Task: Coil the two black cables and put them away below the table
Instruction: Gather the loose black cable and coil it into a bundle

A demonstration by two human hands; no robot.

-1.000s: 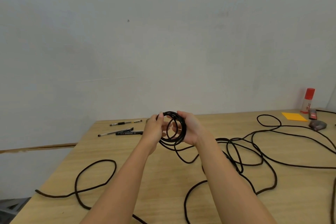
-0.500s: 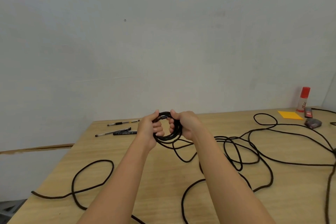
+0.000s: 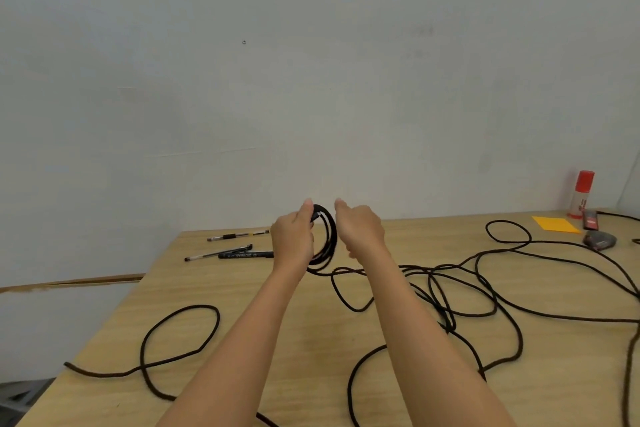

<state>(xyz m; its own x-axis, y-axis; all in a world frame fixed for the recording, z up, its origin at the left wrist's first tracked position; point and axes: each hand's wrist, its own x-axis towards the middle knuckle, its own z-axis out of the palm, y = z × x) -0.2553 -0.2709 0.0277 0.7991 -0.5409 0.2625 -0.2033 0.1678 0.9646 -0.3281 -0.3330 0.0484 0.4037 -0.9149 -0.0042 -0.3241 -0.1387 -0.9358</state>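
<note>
Gripping the coil (image 3: 329, 236) above the bench (image 3: 311, 340), the left hand (image 3: 292, 239) has thumb and fingers (image 3: 306, 243) clamped on its loops. Right hand (image 3: 360, 229) just beside it, fingers curled, grip impossible to tell. Loose cable (image 3: 448, 324) sprawls across the bench.

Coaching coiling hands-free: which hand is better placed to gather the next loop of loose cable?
Probably the right. The left hand grips the coil; the right hand sits beside it, and the slack cable trails off on that side.
</note>
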